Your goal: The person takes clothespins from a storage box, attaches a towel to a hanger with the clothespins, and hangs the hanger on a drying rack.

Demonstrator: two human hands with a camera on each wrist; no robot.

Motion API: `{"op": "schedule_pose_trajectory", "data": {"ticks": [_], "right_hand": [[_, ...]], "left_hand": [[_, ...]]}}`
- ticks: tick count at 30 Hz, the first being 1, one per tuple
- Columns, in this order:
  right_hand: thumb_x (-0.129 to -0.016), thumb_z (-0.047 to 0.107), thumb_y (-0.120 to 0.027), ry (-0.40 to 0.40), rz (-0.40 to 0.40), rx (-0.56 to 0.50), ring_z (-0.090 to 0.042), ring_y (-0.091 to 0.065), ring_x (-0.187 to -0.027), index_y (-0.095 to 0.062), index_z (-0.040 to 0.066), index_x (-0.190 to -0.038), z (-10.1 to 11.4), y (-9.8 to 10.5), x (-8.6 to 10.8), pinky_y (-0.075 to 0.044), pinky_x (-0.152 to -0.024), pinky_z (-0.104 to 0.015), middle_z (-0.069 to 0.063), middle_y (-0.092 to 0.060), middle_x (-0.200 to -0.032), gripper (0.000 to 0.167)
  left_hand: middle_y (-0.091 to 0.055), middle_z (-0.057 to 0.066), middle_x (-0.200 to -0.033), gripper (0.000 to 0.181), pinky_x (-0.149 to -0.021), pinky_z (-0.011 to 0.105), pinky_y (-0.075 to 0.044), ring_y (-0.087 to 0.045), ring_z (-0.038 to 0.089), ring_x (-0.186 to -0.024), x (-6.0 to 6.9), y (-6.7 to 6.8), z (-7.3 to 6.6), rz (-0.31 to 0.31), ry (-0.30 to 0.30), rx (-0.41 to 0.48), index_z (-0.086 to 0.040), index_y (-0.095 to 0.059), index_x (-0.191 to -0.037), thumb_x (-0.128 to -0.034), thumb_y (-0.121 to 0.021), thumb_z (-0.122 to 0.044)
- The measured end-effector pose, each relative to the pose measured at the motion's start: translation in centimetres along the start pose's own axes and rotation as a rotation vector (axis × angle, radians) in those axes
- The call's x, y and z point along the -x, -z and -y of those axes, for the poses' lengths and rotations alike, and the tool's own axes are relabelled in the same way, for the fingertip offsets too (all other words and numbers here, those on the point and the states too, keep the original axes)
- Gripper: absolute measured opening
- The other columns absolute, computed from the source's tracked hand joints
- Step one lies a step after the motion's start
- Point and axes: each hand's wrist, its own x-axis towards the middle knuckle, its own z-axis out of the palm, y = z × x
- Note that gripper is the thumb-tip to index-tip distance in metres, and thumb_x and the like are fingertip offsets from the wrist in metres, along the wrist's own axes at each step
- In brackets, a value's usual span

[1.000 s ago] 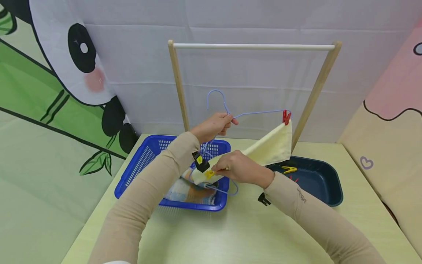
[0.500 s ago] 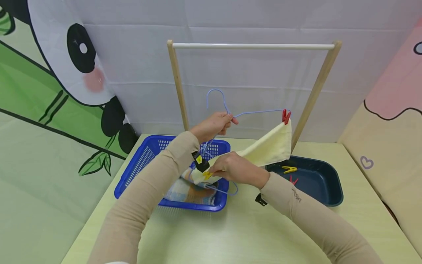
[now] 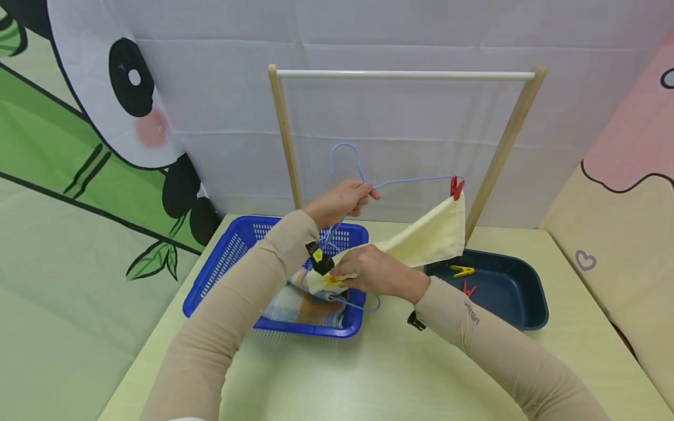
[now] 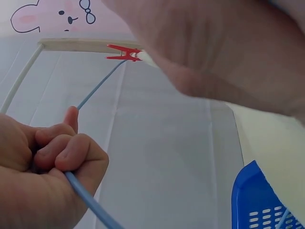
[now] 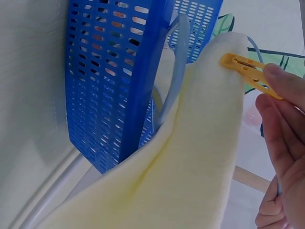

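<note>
My left hand (image 3: 342, 202) grips a light-blue wire hanger (image 3: 416, 179) just below its hook, fingers curled round it in the left wrist view. From the hanger's right end a pale yellow cloth (image 3: 429, 234) hangs by a red clothespin (image 3: 456, 187). Lower left, my right hand (image 3: 376, 270) pinches a yellow clothespin (image 5: 243, 71) between thumb and fingers. Its nose sits on the cloth's other corner, and the right wrist view shows the hanger wire passing close behind. Whether the wire lies inside the clip is hidden.
A blue perforated basket (image 3: 231, 257) below my hands holds a checked cloth (image 3: 305, 307) and other blue hangers. To the right, a dark tray (image 3: 518, 286) contains a yellow clothespin (image 3: 462, 271) and a red clothespin (image 3: 469, 289). Behind stands a wooden rack with a white bar (image 3: 405, 75).
My right hand has shifted slightly left with the yellow clothespin, and its fingers now cover more of it. The sleeve has uncovered the red clothespin in the tray. My left hand holds still.
</note>
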Motion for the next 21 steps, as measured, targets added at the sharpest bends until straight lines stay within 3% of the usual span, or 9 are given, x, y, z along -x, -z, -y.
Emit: {"op": "schedule_pose_trajectory", "data": {"ticks": [7, 21], "right_hand": [[-0.079, 0.013, -0.078, -0.027, -0.001, 0.012, -0.014, -0.063, -0.094, -0.073, 0.006, -0.098, 0.21, -0.01, 0.15, -0.048, -0.086, -0.024, -0.003, -0.069, -0.098, 0.021], [-0.084, 0.019, -0.074, -0.155, 0.055, -0.044, -0.013, -0.062, -0.095, -0.070, 0.007, -0.104, 0.42, 0.07, 0.41, -0.048, -0.084, -0.026, -0.002, -0.067, -0.102, 0.024]], "left_hand": [[-0.025, -0.001, -0.060, 0.035, -0.055, 0.024, -0.022, -0.018, 0.012, -0.050, 0.25, 0.07, -0.14, 0.010, -0.012, 0.025, 0.005, -0.054, -0.111, -0.1052, -0.031, -0.020], [-0.025, -0.001, -0.060, 0.035, -0.055, 0.024, -0.022, -0.018, 0.012, -0.050, 0.56, 0.08, -0.04, 0.021, -0.019, 0.020, 0.004, -0.054, -0.111, -0.1051, -0.031, -0.021]]}}
